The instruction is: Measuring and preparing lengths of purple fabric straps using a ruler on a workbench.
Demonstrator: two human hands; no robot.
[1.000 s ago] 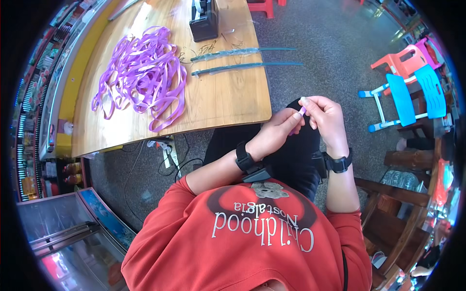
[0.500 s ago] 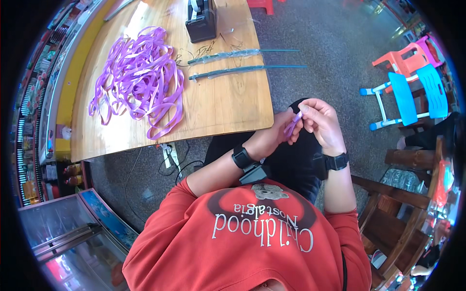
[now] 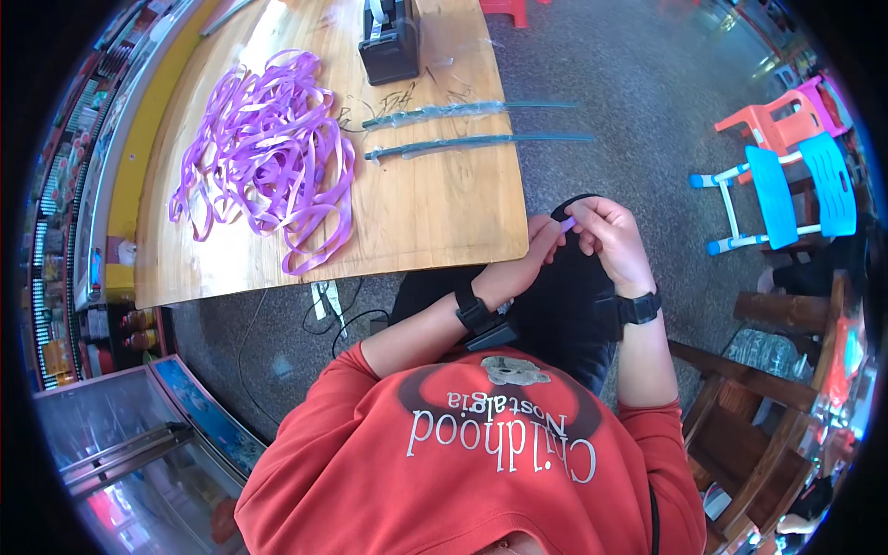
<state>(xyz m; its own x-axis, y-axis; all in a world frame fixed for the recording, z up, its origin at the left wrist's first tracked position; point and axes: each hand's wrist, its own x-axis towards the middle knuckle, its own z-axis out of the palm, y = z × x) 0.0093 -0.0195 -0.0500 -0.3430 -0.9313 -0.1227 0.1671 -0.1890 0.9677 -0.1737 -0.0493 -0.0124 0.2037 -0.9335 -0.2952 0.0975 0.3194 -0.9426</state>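
At the far left, low down, stands a glass-topped chest freezer [image 3: 102,416]. To its right and higher up spreads a wooden table [image 3: 435,217] with a rounded near corner. A loose, tangled heap of purple satin ribbon [image 3: 264,157] lies on its left half, with loops reaching almost to the near edge. Black cables [image 3: 344,333] trail over the dark speckled floor [image 3: 592,102] below that edge. Right of the heap, a black tape dispenser [image 3: 390,55] sits toward the back, and nearer, two thin green strips [image 3: 439,145] partly wrapped in clear film lie side by side, their right ends jutting past the table's side. Just off the near right corner, the left hand [image 3: 527,257], its wrist banded in black, pinches one end of a short purple ribbon piece [image 3: 568,225] above the lap. The right hand [image 3: 610,239], likewise banded, grips the other end between thumb and forefinger, so the piece bridges the two hands. Farther right stand an orange plastic chair [image 3: 786,120], a blue-and-white folding chair [image 3: 772,196] and, lowest, a brown wooden chair [image 3: 740,444].
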